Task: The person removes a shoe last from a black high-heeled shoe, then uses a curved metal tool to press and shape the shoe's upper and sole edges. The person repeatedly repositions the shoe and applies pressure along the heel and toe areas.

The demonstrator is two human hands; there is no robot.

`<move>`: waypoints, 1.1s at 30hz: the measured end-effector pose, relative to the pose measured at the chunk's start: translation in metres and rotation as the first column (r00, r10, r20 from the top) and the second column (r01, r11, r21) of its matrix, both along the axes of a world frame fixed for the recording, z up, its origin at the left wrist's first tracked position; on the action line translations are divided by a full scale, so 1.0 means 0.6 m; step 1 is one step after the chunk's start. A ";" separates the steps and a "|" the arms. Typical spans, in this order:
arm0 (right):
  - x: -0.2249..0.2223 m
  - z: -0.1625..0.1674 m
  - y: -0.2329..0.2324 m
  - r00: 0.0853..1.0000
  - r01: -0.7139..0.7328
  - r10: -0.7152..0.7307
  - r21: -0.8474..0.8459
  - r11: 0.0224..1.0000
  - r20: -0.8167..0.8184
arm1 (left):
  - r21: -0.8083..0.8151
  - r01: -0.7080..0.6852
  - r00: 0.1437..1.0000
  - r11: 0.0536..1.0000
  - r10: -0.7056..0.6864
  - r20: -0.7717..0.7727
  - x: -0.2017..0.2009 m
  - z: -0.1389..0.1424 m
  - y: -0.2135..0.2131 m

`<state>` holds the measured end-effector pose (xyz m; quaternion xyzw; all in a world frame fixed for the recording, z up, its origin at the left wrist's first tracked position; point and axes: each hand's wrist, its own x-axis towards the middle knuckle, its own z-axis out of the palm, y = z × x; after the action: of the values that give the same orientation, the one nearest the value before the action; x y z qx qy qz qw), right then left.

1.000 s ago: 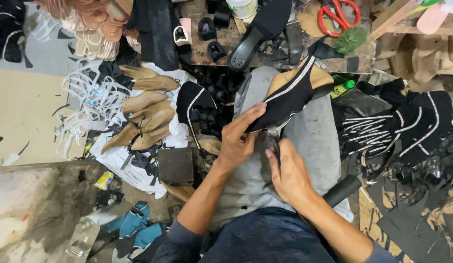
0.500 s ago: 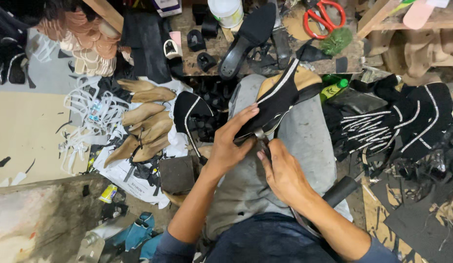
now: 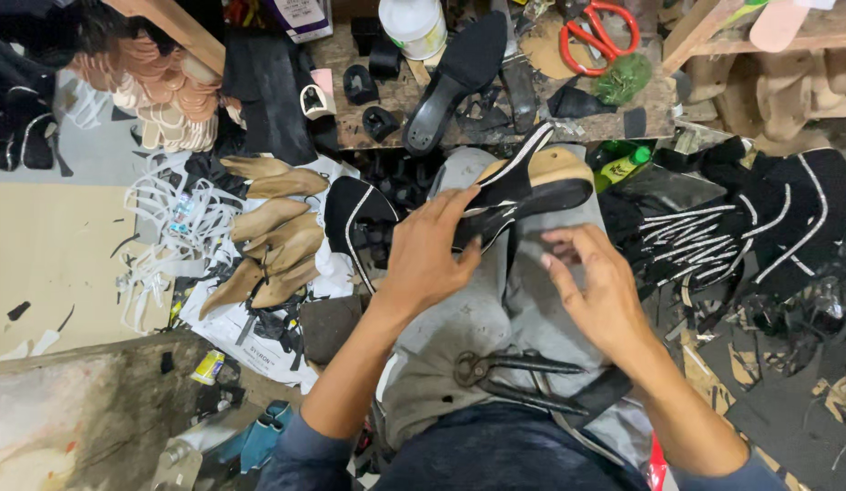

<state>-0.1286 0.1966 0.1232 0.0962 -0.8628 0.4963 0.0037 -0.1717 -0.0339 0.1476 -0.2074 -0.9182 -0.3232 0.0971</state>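
Cramped shoemaking workshop. Beyond fingers: scarred wooden counter [image 3: 495,118] crowded with red-handled scissors [image 3: 603,35], white glue bottle [image 3: 415,25], black sole [image 3: 459,73], small heel pieces. Left of fingers: pile of tan wooden shoe lasts [image 3: 273,241], stack of pale insoles [image 3: 164,114], white strap offcuts. Right of fingers: heap of black uppers with white trim [image 3: 759,227]. Pincers [image 3: 514,377] on lap, nearer than fingers.
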 end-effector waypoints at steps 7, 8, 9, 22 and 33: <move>-0.053 -0.024 0.020 0.984 0.031 -0.017 -0.074 0.997 0.179 | 0.134 0.032 0.999 0.991 -0.032 0.000 -0.043 -0.028 0.037; -0.049 -0.028 0.021 0.965 0.019 0.006 -0.093 0.995 0.261 | 0.137 0.050 0.999 0.989 -0.051 0.005 -0.045 -0.033 0.032; -0.041 -0.032 0.022 0.945 -0.085 0.099 -0.059 0.995 0.311 | 0.133 0.059 0.998 0.989 -0.061 0.007 -0.046 -0.038 0.030; 0.069 -0.114 0.032 0.968 -0.139 0.133 0.010 0.990 0.213 | 0.101 0.121 0.992 0.988 -0.122 0.011 -0.064 -0.055 0.022; 0.016 -0.069 0.027 0.932 -0.153 0.209 -0.203 0.967 0.295 | -0.022 0.148 0.985 0.989 -0.149 -0.088 -0.038 -0.055 0.031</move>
<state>-0.1187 0.2130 0.0818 0.0948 -0.7924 0.5778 -0.1709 -0.1944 -0.0155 0.1147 -0.2902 -0.8974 -0.3129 0.1120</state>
